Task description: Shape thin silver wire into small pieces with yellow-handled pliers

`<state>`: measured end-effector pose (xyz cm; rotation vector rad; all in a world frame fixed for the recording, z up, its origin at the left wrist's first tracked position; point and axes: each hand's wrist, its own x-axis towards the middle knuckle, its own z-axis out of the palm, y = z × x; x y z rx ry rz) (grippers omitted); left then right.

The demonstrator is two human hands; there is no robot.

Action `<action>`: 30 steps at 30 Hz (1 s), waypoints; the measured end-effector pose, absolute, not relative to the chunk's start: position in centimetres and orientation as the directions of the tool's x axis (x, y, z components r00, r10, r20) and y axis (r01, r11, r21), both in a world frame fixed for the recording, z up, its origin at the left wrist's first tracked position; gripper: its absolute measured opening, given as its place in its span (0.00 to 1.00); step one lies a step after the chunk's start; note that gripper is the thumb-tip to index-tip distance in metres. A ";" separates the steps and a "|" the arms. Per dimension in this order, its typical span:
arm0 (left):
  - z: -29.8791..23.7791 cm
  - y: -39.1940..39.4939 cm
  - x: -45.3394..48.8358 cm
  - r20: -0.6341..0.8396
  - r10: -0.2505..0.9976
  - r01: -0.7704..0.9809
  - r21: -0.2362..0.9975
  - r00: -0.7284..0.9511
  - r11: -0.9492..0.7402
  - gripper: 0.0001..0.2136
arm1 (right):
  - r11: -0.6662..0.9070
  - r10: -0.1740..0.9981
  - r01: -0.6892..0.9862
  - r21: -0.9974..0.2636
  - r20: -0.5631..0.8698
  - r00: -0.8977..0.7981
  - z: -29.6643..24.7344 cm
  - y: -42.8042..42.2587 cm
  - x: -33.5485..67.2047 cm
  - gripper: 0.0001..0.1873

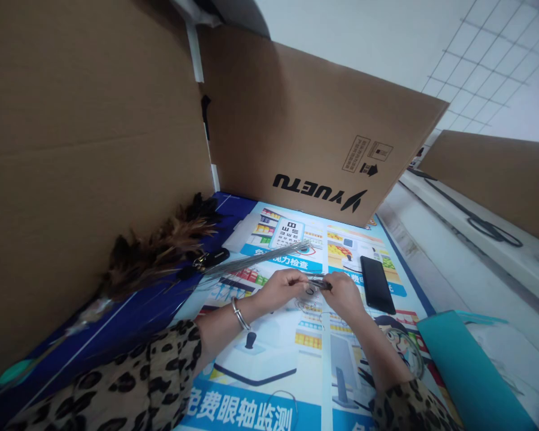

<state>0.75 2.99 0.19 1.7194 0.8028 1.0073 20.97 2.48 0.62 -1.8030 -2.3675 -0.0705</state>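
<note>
My left hand point(290, 285), with a silver bangle at the wrist, pinches the left end of a short bunch of thin dark wire point(315, 284). From the other side my right hand point(344, 294) is closed on the same wire, with its fingers curled in. Small loops of wire stick out below, between the two hands; their exact shape is too fine to tell. Just beyond my left hand lies a bundle of long, straight grey wires point(263, 257) on the printed poster point(269, 374). To the right of my right hand rests a black phone point(377, 284).
Tall cardboard panels point(251, 120) stand at the left and back. A brown feather duster point(157, 242) leans along the left panel, near a black key fob point(216, 257). At the right are a coil of wire point(415, 356) and a teal folder point(467, 371).
</note>
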 end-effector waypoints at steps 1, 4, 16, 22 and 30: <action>0.1 3.0 0.8 0.252 0.859 0.048 0.952 0.445 -0.303 0.08 | 0.274 0.952 0.959 -0.067 0.158 -0.261 0.7 2.5 20.9 0.04; -0.1 3.0 0.9 0.191 0.866 -0.002 0.977 0.463 -0.214 0.08 | 0.283 0.951 0.955 -0.086 0.153 -0.268 0.8 2.4 20.9 0.05; 0.4 2.9 0.6 0.018 0.787 -0.134 0.987 0.617 0.083 0.08 | 0.403 0.913 0.899 -0.172 0.135 -0.384 1.0 2.7 21.2 0.06; 0.2 3.1 0.6 0.014 0.733 -0.183 0.971 0.681 0.151 0.09 | 0.435 0.899 0.880 -0.190 0.144 -0.413 0.9 2.7 21.2 0.07; 0.4 3.0 0.5 0.011 0.739 -0.209 0.962 0.673 0.177 0.08 | 0.447 0.895 0.861 -0.243 0.128 -0.428 1.3 2.7 21.3 0.07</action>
